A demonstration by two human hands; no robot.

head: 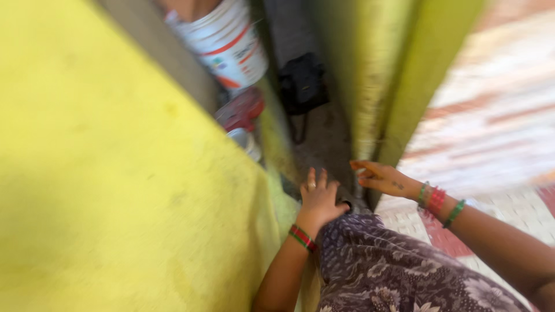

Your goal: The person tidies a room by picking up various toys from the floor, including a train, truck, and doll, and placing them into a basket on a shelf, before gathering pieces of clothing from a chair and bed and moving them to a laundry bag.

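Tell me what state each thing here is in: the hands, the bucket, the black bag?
Left hand: fingers spread, flat on the grey floor, holding nothing.
Right hand: open, touching the yellow wall edge.
White bucket: upright.
Black bag: lying on the floor, blurred.

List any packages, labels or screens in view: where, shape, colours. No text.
Bucket: top centre, behind the yellow wall; round, white, with a printed label in red bands and small colour patches; blurred.
Black bag: right of the bucket, on the floor; no label visible.
No screens or signs.
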